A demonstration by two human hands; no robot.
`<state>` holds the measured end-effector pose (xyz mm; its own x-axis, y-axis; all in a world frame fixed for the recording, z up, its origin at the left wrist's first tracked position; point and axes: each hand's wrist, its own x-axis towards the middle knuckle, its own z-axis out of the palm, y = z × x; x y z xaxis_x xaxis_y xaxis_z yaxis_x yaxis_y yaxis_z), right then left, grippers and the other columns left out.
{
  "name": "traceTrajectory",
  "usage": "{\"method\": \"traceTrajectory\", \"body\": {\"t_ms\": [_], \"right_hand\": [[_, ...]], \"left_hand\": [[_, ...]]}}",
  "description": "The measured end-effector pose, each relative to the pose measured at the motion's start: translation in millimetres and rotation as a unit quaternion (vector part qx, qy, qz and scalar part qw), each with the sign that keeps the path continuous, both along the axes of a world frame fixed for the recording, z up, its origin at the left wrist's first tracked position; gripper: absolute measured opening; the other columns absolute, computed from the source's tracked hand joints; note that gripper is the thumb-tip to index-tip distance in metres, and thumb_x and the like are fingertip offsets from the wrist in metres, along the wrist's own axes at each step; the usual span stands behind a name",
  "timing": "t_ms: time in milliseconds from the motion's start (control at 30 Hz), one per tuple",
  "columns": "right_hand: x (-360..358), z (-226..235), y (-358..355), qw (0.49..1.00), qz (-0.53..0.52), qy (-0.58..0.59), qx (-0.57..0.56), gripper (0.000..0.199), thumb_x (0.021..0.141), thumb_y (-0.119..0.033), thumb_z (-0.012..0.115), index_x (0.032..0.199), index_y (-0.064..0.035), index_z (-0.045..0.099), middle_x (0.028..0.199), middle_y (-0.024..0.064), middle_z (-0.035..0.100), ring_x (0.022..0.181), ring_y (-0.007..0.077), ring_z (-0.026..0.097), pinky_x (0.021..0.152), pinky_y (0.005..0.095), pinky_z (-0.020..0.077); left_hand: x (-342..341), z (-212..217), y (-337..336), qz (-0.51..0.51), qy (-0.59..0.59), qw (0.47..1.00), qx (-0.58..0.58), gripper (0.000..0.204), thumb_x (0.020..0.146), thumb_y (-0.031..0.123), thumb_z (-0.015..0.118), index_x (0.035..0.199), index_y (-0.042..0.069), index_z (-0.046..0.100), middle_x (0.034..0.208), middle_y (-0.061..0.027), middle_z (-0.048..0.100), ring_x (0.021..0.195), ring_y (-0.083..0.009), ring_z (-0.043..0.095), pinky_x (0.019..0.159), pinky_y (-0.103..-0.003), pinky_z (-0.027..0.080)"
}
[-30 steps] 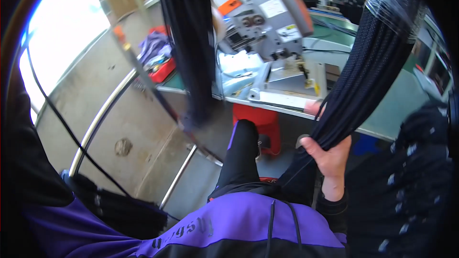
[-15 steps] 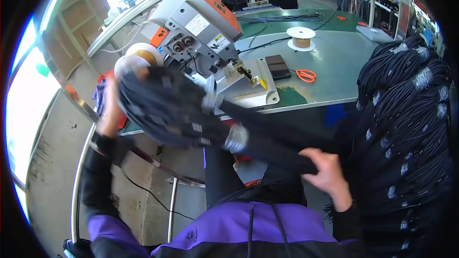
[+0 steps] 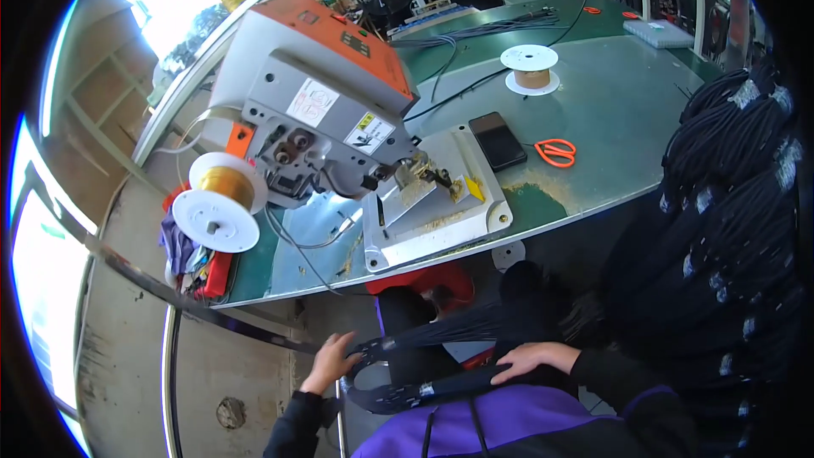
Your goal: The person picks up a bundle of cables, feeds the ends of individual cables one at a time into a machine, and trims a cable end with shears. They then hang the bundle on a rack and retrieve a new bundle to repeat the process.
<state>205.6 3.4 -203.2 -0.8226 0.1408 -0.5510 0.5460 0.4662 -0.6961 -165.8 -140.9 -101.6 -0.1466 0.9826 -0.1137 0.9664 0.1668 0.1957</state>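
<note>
The top [image 3: 517, 411] is purple in front, black lower down, with two dark drawstrings [image 3: 478, 424] and black sleeves [image 3: 623, 390]; the shadowed trousers [image 3: 407, 309] look black.

Black cord bundle [image 3: 462, 379] partly hidden under right hand [image 3: 536, 360], label print [image 3: 310, 103] too small

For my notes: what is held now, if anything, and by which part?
Black cord bundle: left hand at its looped left end, right hand on its lower strand; whether either truly grips, I cannot tell.
</note>
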Motion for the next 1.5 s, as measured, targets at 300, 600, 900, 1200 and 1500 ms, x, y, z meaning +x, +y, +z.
{"method": "traceTrajectory", "body": {"t_ms": [300,600,900,1200,1500], "right_hand": [[-14,-15,-9,0.992,0.054,0.011,-0.116,0.064,0.079,-0.059,0.040,0.115,-0.0073,0.050,0.108,0.0169,0.054,0.101,0.0281,0.051,0.087,0.0320,0.0381],[11,-63,-20,0.902,-0.199,0.156,-0.350,0.049,0.085,-0.047,0.043,0.110,-0.0051,0.054,0.103,0.0007,0.056,0.095,0.0094,0.047,0.086,0.0249,0.0364],[19,-37,11,0.568,-0.486,0.145,-0.648,0.046,0.086,-0.039,0.047,0.118,-0.0062,0.046,0.113,0.0083,0.052,0.106,0.0184,0.048,0.093,0.0316,0.0343],[33,3,-16,0.299,-0.496,0.542,-0.609,0.073,0.073,-0.053,0.054,0.125,-0.0048,0.035,0.118,0.0110,0.048,0.110,0.0272,0.045,0.096,0.0397,0.0328],[67,178,31,0.581,-0.281,0.722,-0.250,0.100,0.064,-0.054,0.063,0.126,0.0101,0.019,0.122,0.0224,0.041,0.119,0.0345,0.034,0.101,0.0469,0.0216]], "left_hand": [[89,-93,171,-0.196,-0.253,0.849,-0.420,0.068,0.071,0.049,0.061,0.113,-0.001,0.045,0.095,-0.0186,0.057,0.086,-0.0268,0.057,0.074,-0.033,0.046],[147,-28,204,0.150,-0.361,0.683,-0.617,0.066,0.072,0.058,0.054,0.100,-0.001,0.053,0.083,-0.0173,0.060,0.076,-0.0228,0.061,0.067,-0.029,0.051],[143,-57,173,-0.148,-0.485,0.591,-0.627,0.049,0.073,0.026,0.066,0.109,0.000,0.046,0.082,-0.0130,0.059,0.064,-0.0192,0.059,0.058,-0.025,0.048],[146,-27,125,-0.311,-0.405,0.741,-0.436,0.051,0.067,0.012,0.067,0.112,0.004,0.045,0.082,-0.0091,0.058,0.072,-0.0179,0.057,0.066,-0.028,0.045],[229,75,179,-0.440,-0.549,0.618,-0.351,0.044,0.066,0.011,0.066,0.104,-0.003,0.049,0.090,-0.0132,0.061,0.082,-0.0171,0.058,0.073,-0.028,0.045]]}}
